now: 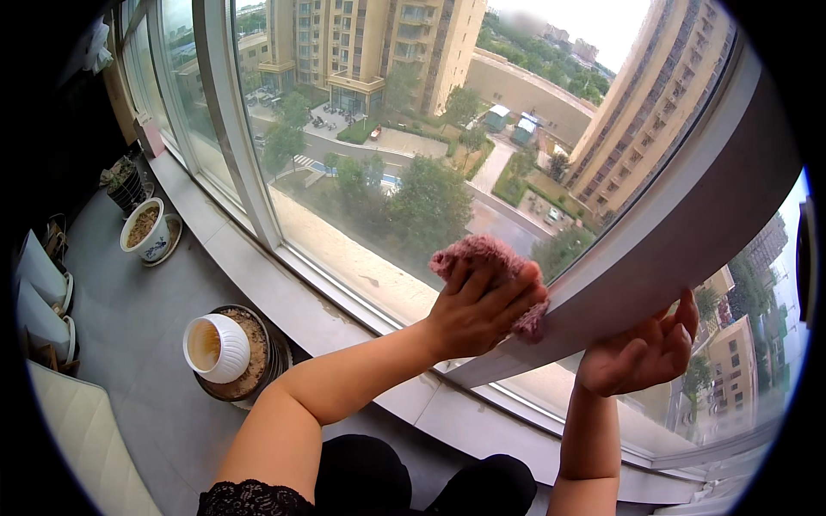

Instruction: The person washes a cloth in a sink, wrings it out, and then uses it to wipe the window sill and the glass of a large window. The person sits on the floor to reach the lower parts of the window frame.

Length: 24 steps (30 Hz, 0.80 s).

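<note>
Under my left hand (484, 308) is a fuzzy dusty-pink cloth (482, 249), pressed against the lower corner of the window glass (404, 224) beside the wide grey window frame (654, 215). The fingers lie over the cloth and keep hold of it; its edges stick out above and below them. My right hand (641, 348) is raised at the frame's right edge, palm partly showing. Its fingers are loosely bent, with the fingertips at the frame and nothing visible in them.
A pale sill (361, 361) runs below the windows. On the grey floor to the left stand a white ribbed pot (217, 348) set on a soil-filled planter (258, 378), a white patterned pot (144, 230) and a dark plant basket (127, 191). A cream cushioned surface (82, 439) lies lower left.
</note>
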Available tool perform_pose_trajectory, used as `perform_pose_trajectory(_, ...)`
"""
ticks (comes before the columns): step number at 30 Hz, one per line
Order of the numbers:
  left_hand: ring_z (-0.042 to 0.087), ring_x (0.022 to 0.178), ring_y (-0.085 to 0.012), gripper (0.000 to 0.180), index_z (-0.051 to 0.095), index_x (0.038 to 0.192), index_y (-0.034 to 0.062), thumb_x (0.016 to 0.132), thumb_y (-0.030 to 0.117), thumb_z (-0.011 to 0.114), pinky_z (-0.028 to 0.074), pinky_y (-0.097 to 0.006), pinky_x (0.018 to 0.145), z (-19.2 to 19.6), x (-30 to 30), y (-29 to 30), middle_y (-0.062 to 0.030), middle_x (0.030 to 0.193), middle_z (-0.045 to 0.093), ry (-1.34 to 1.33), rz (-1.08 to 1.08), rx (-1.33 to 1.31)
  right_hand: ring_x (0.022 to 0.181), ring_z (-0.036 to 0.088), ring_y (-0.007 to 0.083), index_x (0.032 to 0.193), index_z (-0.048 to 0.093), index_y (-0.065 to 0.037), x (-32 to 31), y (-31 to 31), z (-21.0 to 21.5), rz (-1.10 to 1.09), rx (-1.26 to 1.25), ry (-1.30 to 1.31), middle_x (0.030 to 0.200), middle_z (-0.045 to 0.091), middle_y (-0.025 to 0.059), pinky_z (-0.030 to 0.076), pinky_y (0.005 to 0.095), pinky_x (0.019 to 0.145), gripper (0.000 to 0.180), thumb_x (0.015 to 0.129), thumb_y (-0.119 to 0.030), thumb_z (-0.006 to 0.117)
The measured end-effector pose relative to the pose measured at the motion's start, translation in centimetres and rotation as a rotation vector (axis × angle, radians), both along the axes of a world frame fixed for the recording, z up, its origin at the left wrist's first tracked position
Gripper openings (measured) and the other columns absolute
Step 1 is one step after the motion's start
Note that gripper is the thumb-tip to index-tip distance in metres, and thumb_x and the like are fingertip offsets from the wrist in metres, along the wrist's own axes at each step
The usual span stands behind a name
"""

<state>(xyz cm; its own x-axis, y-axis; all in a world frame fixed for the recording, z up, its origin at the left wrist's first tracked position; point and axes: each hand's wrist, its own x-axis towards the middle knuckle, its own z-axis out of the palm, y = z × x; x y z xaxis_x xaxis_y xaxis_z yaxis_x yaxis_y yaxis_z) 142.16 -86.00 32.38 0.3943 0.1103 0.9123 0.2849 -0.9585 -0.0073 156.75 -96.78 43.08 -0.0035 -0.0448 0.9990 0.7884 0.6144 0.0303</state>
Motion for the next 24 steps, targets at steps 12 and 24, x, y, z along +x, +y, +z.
perform_pose_trajectory(12,0.031,0.141,-0.0236,0.063,0.040,0.140,0.0398,0.082,0.059,0.054,-0.011,-0.060,0.113,2.9,-10.8,13.2,0.0056,0.151,0.036,0.197,0.091,0.447,0.128,0.040,0.0377,0.132,0.036,-0.012,0.1,-0.2,0.0,-0.088,-0.011,-0.046,0.141,0.035,0.0243,0.040,0.0501,0.104,0.043,0.090,-0.009,0.043)
perform_pose_trajectory(24,0.038,0.112,-0.0364,0.051,0.040,0.135,0.0167,0.087,0.022,0.056,0.023,-0.047,0.086,15.4,-6.1,11.6,-0.0257,0.128,0.041,-0.506,0.079,-0.009,0.128,0.039,0.0409,0.132,0.033,-0.011,-0.1,-0.6,-0.2,-0.144,-0.041,-0.031,0.141,0.035,0.0265,0.038,0.0521,0.105,0.047,0.086,-0.007,0.041)
